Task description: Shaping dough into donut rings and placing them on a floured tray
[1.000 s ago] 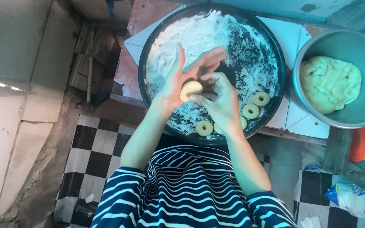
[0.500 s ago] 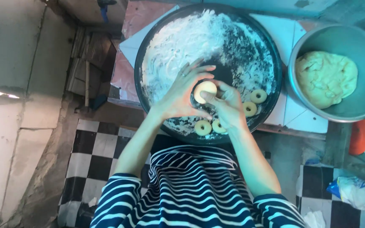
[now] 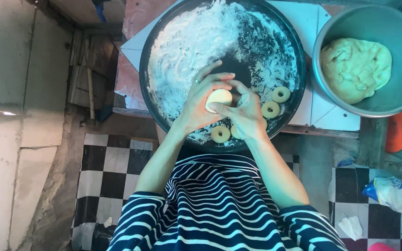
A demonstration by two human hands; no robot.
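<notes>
Small pale round dough ball [image 3: 218, 98] pinched btwn both hands, L hand [image 3: 200, 104] cupping from left, R hand [image 3: 245, 113] fingertips closed on it, above floured round black tray [image 3: 290, 100].

dough ball [image 3: 218, 98] | pale, smooth, round | pinched between both hands' fingertips | above floured tray [image 3: 182, 42]

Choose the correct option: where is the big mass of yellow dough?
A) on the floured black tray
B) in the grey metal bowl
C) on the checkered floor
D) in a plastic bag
B: the big yellow dough mass lies inside the grey metal bowl, to the right of the floured black tray.
</notes>
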